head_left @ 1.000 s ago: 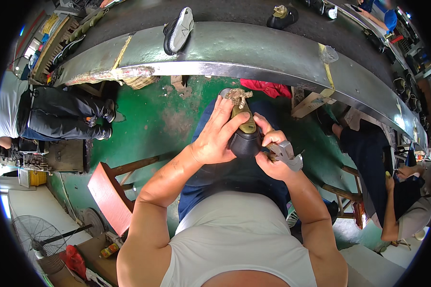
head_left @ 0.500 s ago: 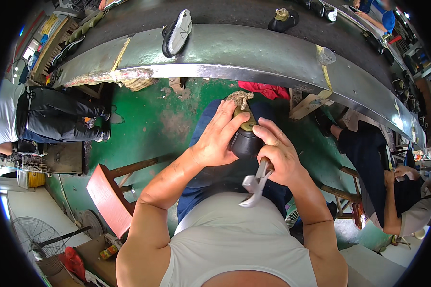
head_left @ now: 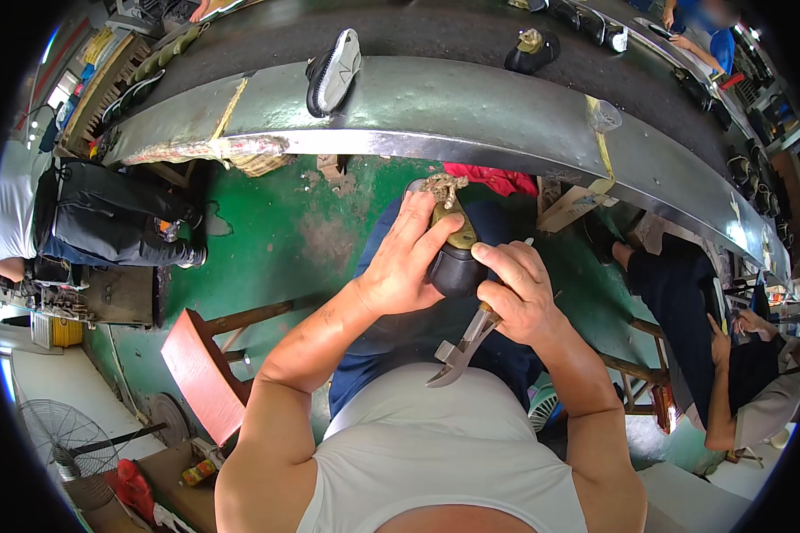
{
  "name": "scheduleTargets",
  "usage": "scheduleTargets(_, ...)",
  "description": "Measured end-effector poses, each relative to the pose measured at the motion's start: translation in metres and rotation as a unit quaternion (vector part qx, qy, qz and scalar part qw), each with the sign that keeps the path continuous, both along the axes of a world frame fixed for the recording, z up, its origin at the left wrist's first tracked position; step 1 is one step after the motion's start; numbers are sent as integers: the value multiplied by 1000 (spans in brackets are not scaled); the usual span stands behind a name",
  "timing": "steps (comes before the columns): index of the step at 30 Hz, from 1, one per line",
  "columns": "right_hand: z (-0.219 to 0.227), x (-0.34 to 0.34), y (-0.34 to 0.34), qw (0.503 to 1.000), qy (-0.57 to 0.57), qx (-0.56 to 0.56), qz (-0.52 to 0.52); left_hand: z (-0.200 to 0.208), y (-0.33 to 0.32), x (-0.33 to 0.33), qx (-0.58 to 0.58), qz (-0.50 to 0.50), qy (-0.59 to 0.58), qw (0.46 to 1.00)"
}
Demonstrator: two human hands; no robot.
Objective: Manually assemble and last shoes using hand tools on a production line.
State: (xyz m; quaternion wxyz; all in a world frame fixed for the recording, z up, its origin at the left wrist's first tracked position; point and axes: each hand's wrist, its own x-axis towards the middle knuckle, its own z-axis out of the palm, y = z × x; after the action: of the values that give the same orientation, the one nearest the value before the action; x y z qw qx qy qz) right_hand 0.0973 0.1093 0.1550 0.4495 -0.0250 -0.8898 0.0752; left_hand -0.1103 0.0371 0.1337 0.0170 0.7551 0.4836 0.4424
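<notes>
Seated at a curved metal conveyor bench (head_left: 471, 107), we hold a black shoe upper on its last (head_left: 453, 258) over our lap, just below the bench's front edge. Our left hand (head_left: 400, 266) wraps around the shoe's near side, fingers spread along the tan insole, thumb pressing the black material. Our right hand (head_left: 517, 298) is closed around the handle of a pair of lasting pincers (head_left: 460, 351), whose metal jaws point down toward our white vest, away from the shoe, while its fingertips also press on the upper's edge.

We judge the work to be mid-lasting: the upper is being smoothed over the last by hand between pulls. The next move would call for swinging the pincer jaws back up to the edge and gripping the material there without letting the left hand's hold slip.

Against one second earlier, the pincers have swung from lying beside the shoe to hanging jaws-down below the right hand; the shoe and left hand have barely shifted. A finished black-and-white shoe (head_left: 333, 71) stays on the bench.
</notes>
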Motion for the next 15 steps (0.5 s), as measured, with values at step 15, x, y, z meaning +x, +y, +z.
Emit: scheduleTargets(15,20,-11,26,994,62,88,-16,43,28,-16,88,8,73,993)
